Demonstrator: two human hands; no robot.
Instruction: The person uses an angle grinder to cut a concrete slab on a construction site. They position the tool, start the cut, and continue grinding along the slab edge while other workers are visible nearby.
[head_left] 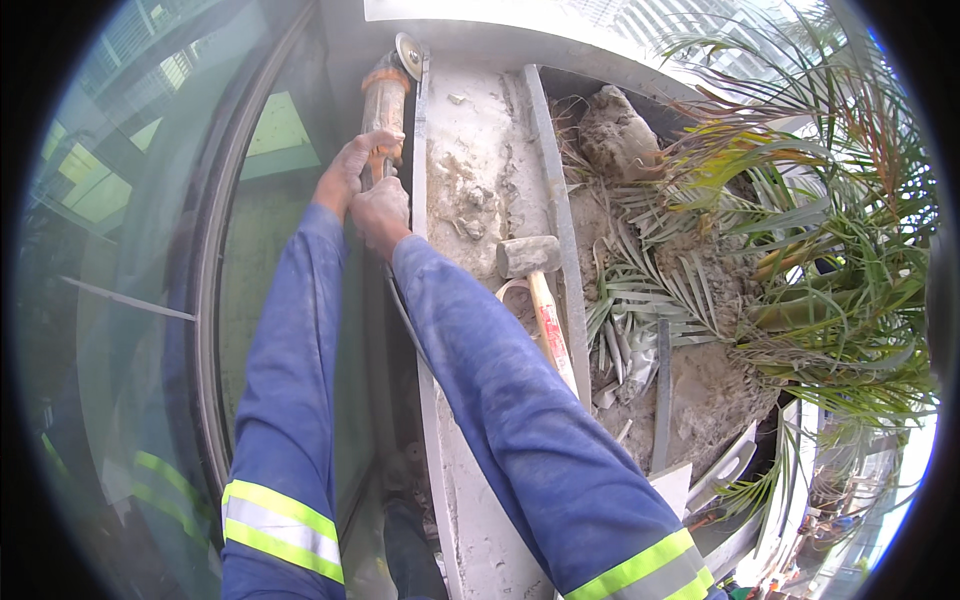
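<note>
Both my arms reach far forward in blue sleeves with reflective bands. My left hand (352, 168) is closed around the body of a dusty orange angle grinder (384, 105). Just behind it, my right hand (382, 213) grips the rear end of the same grinder, and a cable runs back from there under my right forearm. The grinder's round disc (409, 56) stands on edge at the far end of a metal edge strip (421, 170), at or very near it; whether they touch I cannot tell. Pale dust hangs around the disc.
A mallet (528, 257) with a wooden handle lies across the dusty ledge (480, 150) and its right metal strip (560, 190). Glass panels (130, 260) rise on the left. Rubble, a rock (617, 133) and palm fronds (800, 200) fill the right side.
</note>
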